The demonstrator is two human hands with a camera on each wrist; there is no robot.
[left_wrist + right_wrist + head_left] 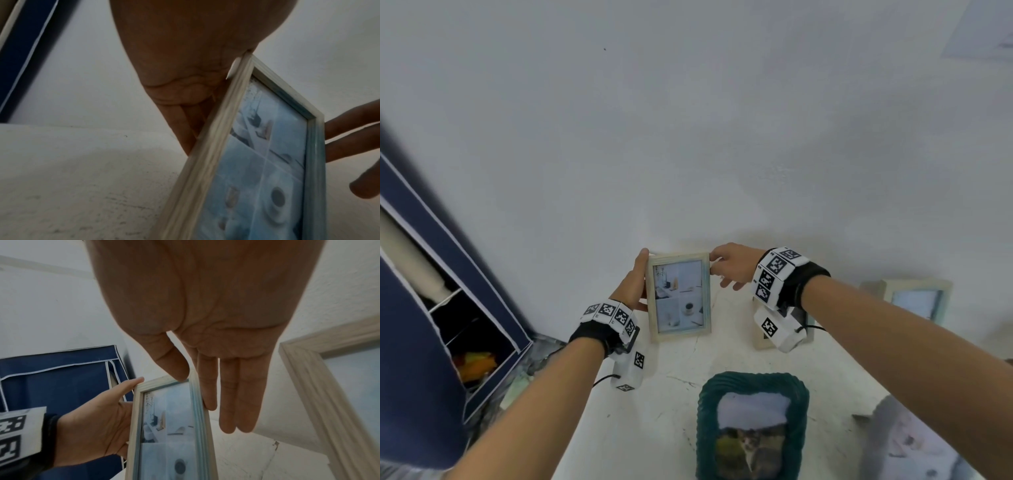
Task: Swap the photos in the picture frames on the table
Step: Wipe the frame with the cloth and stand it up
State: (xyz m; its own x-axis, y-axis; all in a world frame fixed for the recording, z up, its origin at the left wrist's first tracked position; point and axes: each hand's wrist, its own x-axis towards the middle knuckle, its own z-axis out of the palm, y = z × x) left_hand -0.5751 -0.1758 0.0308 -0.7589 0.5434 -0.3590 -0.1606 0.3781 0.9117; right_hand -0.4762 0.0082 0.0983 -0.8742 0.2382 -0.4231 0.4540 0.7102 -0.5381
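The left hand (631, 286) grips the left edge of a pale wooden picture frame (680, 296), thumb in front and fingers (193, 129) behind. The right hand (732, 265) pinches its upper right corner, the other fingers (236, 402) straight. The frame stands upright on the white table (647, 421), against the wall. Nearer stands a teal frame (751, 428) with a cat photo; two more pale frames stand to the right.
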